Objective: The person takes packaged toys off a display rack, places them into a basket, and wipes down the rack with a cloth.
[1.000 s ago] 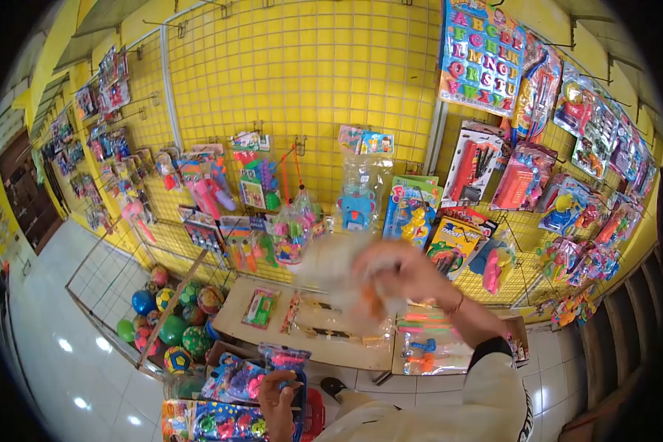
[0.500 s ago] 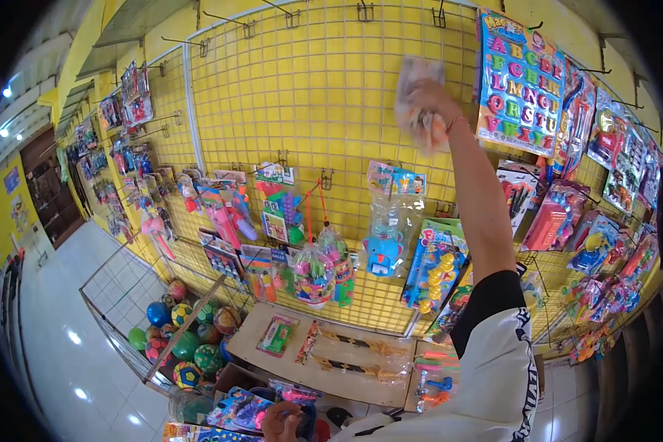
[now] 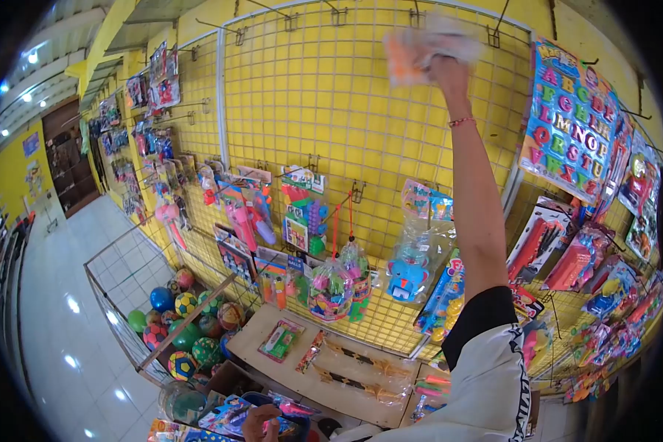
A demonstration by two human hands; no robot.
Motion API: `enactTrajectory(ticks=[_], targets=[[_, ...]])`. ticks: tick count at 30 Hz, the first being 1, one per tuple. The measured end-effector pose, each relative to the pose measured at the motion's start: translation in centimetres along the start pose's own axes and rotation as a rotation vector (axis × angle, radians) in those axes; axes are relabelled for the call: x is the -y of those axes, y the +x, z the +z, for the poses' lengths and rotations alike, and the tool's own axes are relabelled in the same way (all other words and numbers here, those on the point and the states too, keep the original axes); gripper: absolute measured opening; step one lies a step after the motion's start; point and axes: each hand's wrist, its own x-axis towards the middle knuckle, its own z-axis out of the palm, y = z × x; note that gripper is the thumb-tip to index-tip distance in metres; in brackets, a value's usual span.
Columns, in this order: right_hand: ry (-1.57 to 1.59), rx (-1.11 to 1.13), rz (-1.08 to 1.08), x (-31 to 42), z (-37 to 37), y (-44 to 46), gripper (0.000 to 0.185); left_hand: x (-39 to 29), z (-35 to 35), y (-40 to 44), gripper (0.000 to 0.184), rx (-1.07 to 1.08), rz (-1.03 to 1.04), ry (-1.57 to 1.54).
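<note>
My right hand [image 3: 448, 72] is raised high against the yellow wire grid wall [image 3: 317, 96], closed on a cloth [image 3: 409, 59]. The cloth is orange and whitish, blurred by motion, and spreads out on both sides of the hand over the upper grid. Low at the bottom edge, my left hand [image 3: 261, 423] has its fingers curled; what they hold, if anything, cannot be made out. It is beside packaged toys [image 3: 232, 414] in a dark container. Below the raised arm, a blue elephant toy [image 3: 407, 278] hangs in a clear bag.
Empty metal hooks [image 3: 339, 16] jut out along the grid's top. To the right hangs an alphabet letter pack [image 3: 572, 121], with more bagged toys beneath. A wire bin of balls [image 3: 186, 335] stands at lower left. Packaged toy swords [image 3: 361, 383] lie on a low board [image 3: 261, 331].
My right hand has moved upward with the cloth, towards the grid's top. The view has shifted, so the wall goods appear further right. My left hand sits slightly further left in view.
</note>
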Motion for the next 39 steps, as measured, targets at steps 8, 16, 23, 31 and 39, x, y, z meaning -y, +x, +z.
enactTrajectory(ticks=[8, 16, 23, 31, 39], targets=[[0.337, 0.435, 0.053, 4.8, 6.5, -3.8, 0.026, 1.8, -1.3, -1.9, 0.025, 0.024, -0.080, 0.123], [0.155, -0.505, -0.272, 8.4, 7.6, 0.5, 0.021, -1.2, 0.1, -2.5, 0.026, -0.220, -0.161, 0.025], [-0.234, 0.823, -0.117, 6.3, 9.2, -2.6, 0.039, -1.9, -0.7, -3.8, 0.029, -0.255, -0.145, 0.018], [0.395, 0.116, -0.460, 15.3, 4.7, 0.1, 0.040, -2.6, -4.2, -6.7, 0.029, -0.109, -0.049, 0.142], [0.140, -0.989, -0.617, 23.8, 1.0, 4.1, 0.040, -0.2, -6.5, -7.2, 0.030, -0.108, 0.088, 0.358]])
